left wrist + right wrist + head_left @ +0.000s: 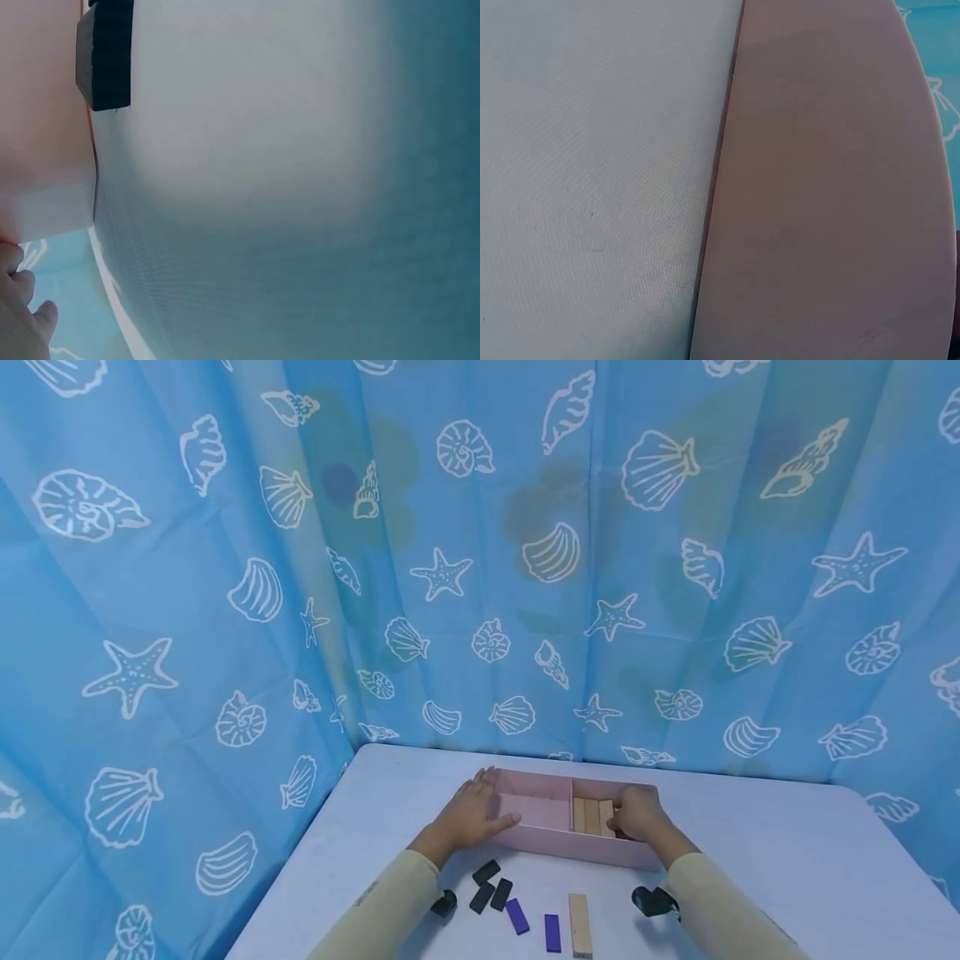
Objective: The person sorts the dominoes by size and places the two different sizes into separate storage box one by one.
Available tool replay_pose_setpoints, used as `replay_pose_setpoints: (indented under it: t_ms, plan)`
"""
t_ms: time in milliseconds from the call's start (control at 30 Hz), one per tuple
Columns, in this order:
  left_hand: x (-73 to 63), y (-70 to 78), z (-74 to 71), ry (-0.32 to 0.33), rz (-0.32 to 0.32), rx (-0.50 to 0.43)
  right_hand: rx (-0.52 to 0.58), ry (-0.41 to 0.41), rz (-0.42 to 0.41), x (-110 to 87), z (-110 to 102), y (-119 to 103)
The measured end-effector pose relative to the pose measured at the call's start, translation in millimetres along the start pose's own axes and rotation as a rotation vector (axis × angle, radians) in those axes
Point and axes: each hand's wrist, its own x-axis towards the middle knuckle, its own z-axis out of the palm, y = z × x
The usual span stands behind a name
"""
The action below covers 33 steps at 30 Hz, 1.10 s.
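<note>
Head view: rests the left hand (468, 814) on a pink box (570, 847), reaches into it with the right hand (640, 812)

Lays the left hand against the box's left end, with fingers extended along the wall and thumb spread toward the front rim; touches the box without curling round anything. Bends the fingers of the right hand down inside the right compartment (600, 788), at the right end of a row of wooden blocks (592, 817). Impossible to tell whether pinches a block there or merely touches one, with fingertips hidden.

Shows the box lengthwise near the far edge of the white desk (750, 835), split by a partition (572, 806). Shows in front of it, from left to right, three black blocks (502, 894) in a loose cluster, two purple blocks (552, 933) set apart from each other, and a lone wooden block (581, 925) just beside the second purple one. Beyond the desk, shows a blue curtain (517, 635) with white shells and starfish.

In the right wrist view, shows mainly a box wall and desk surface, too close to reveal the right hand's hold.
</note>
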Motion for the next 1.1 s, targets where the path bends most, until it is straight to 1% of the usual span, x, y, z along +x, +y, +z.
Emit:
replay_pose_setpoints:
  t_ms: [233,367,667,900,1100]
  plan:
    - [0.3,2.1,0.2,0.010,0.012,0.000,-0.018,0.016,0.028,-1.6,-0.1,-2.9]
    - [0.0,2.2,1.2,0.011,0.008,0.006,-0.018,0.007,0.035,-0.3,0.0,-4.3]
    - [-0.2,1.5,0.6,0.011,0.008,0.011,-0.054,-0.008,0.030,2.2,-0.1,-7.0]
    - [-1.5,-0.9,2.9,0.015,0.011,0.008,-0.056,-0.025,0.018,1.7,3.6,-5.6]
    - [-1.1,-0.1,2.1,0.029,0.021,-0.003,-0.073,-0.036,0.015,-0.7,4.1,-5.7]
